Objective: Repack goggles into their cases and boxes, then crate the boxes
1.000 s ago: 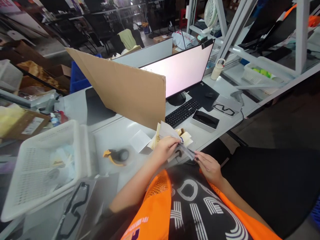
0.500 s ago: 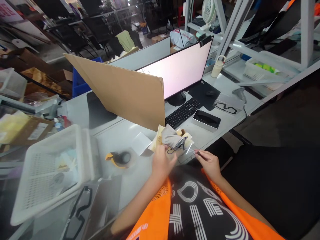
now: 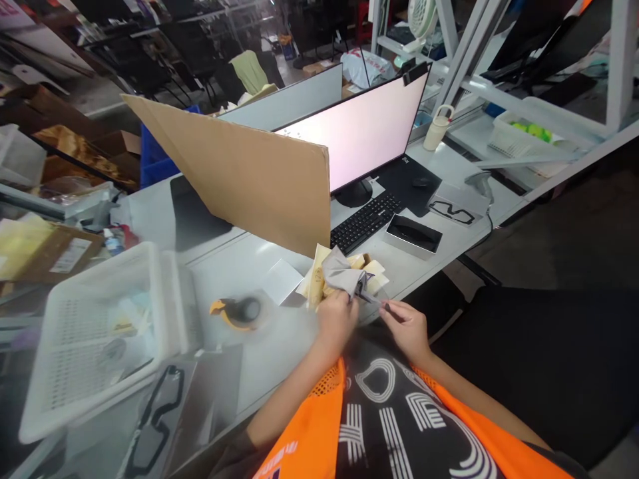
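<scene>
My left hand point(image 3: 338, 319) is closed on the lower edge of a grey cloth pouch point(image 3: 339, 271), which has a dark drawstring-like cord at its mouth. My right hand point(image 3: 408, 330), to the right of it, pinches a thin dark-tipped piece joined to a clear strip point(image 3: 375, 299) that reaches toward the pouch's mouth. What kind of thing this is, I cannot make out. Behind the pouch lie crumpled yellowish paper packets point(image 3: 314, 279), one with handwriting. A flat white box or card point(image 3: 282, 282) lies left of them on the table point(image 3: 279, 346).
A cardboard sheet point(image 3: 239, 173) stands upright before a lit monitor point(image 3: 369, 126). Nearby are a keyboard point(image 3: 367, 218), an open box with a dark insert point(image 3: 414, 234) and a glasses-printed box point(image 3: 452, 211). Leftward are a tape dispenser point(image 3: 239, 311) and a white basket point(image 3: 90, 359).
My left hand has shifted right and up, closing over the pouch near its mouth. My right hand has moved slightly left, bringing the clear strip closer to the pouch.
</scene>
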The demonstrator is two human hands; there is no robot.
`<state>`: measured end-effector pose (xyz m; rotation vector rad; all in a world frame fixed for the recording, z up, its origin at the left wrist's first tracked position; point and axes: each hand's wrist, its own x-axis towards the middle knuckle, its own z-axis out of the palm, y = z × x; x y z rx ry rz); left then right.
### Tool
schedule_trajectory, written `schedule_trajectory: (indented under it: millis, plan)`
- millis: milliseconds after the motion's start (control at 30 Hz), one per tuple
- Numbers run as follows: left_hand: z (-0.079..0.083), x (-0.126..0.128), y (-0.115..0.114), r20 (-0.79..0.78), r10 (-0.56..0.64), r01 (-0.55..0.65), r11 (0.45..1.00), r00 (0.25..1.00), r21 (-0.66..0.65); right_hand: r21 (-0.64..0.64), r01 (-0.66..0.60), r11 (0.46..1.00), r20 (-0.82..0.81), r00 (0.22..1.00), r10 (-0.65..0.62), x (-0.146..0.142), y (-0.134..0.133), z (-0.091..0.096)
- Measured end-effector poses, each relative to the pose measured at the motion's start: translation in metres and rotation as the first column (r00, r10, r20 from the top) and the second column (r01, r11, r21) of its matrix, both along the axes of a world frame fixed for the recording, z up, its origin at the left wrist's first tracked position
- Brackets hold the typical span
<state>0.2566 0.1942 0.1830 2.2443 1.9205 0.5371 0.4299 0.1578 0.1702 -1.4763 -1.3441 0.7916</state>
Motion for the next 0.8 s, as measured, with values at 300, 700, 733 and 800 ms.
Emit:
schedule_trajectory:
  millis: [300, 700, 733, 800]
  plan:
    - [0.030, -0.021, -0.015, -0.125, 0.013, 0.038, 0.914, 0.992, 0.403, 0.362, -0.065, 0.930, 0.335, 0.940, -0.065, -0.014, 0.006, 0.029]
    - [0.101, -0.055, -0.025, -0.531, -0.156, 0.345, 0.896, 0.833, 0.278, 0.355, -0.255, 0.900, 0.264, 0.950, 0.165, -0.023, 0.035, 0.064]
    - [0.100, -0.048, -0.029, -0.519, -0.080, 0.277, 0.908, 0.851, 0.314, 0.324, -0.214, 0.922, 0.201, 0.967, 0.154, -0.027, 0.034, 0.062]
    - [0.097, -0.034, -0.036, -0.474, 0.043, 0.160, 0.911, 0.880, 0.379, 0.268, -0.141, 0.953, 0.104, 0.988, 0.116, -0.033, 0.032, 0.057]
